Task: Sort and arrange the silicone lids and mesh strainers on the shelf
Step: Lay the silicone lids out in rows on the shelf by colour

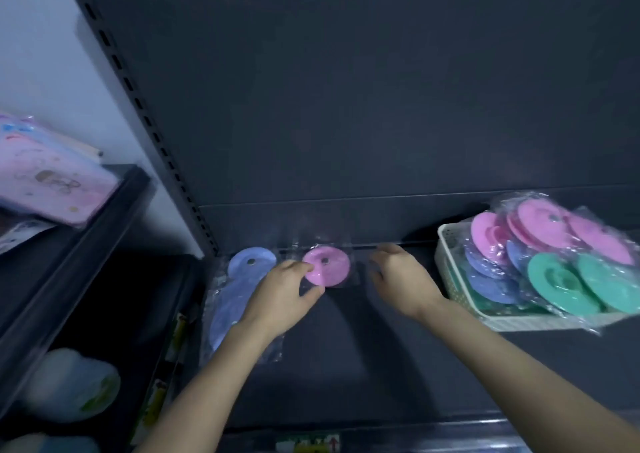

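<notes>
I log: dark metal shelf, pale wall left | white plastic basket of bagged lids right | left hand pinches round pink silicone lid | right hand: grip, cannot tell.

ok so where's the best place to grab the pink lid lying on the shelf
Probably its near-left rim, coming from the front. The pink lid lies flat in a clear bag on the shelf, so only the edge offers a pinch grip; the left hand pinches there.
</notes>
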A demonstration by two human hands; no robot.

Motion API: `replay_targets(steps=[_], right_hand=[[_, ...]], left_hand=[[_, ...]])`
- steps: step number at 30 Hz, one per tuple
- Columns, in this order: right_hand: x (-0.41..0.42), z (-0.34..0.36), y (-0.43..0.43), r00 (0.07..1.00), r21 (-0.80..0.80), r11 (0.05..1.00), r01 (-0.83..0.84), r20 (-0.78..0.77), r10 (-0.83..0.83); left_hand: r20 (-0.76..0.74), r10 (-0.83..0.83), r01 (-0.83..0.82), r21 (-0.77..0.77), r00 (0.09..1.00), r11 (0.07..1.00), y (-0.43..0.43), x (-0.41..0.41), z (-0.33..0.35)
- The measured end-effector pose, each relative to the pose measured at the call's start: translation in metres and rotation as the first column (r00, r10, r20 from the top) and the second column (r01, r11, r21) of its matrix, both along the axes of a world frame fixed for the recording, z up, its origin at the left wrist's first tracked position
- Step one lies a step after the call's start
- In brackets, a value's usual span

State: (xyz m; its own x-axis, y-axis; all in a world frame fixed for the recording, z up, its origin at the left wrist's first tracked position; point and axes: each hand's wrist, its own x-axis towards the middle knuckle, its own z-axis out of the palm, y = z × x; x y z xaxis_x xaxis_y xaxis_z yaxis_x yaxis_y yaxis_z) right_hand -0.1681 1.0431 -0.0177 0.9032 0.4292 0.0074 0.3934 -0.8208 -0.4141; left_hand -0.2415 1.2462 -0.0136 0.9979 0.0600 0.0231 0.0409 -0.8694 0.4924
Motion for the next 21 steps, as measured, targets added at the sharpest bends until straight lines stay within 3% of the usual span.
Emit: replay_targets(steps=[7,16,21], right_hand=[[-0.002,0.032,-0.067,0.982,0.008,0.992,0.126,0.139,-0.125],[0.007,0.052,-0.175,0.889,0.077,0.935,0.347,0.29,-0.354],[0.017,0.038,-0.233,0.824,0.02,0.859,0.512,0.27,-0.498]], left_hand=[[0.048,-0.173,0.172,0.007,0.984,0.985,-0.07,0.034,0.025],[0.048,-0.375,0.376,-0.027,0.926,0.926,-0.171,0.063,0.039],[0.046,-0.472,0.473,-0.032,0.88,0.88,-0.222,0.072,0.038]])
